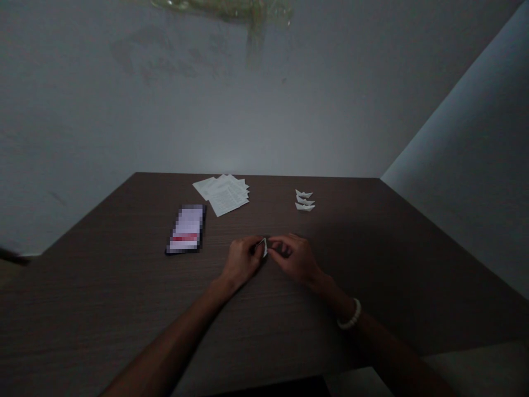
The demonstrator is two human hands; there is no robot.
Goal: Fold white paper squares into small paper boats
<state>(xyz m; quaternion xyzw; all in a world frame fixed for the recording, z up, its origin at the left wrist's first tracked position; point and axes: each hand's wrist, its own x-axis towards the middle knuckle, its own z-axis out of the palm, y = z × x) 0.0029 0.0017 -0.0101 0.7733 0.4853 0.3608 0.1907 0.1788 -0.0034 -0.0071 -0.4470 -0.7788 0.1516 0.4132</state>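
Between my two hands, low over the middle of the table, is a small folded piece of white paper [265, 248]. My left hand [243, 258] pinches it from the left, with the thumb and fingers closed on its edge. From the other side, my right hand [295, 258] has its thumb and index fingertips closed at the paper's right edge. The fingers partly cover the paper, so its full shape cannot be made out. Farther back on the right sit several small white folded paper boats [305, 208], lined up one behind another.
A fanned stack of printed paper sheets [227, 196] lies at the back left. Nearer, a phone [185, 229] with a lit, blurred screen rests left of my hands. The brown table [124, 298] meets a grey wall [322, 110] behind. A pale bead bracelet [350, 315] circles my right wrist.
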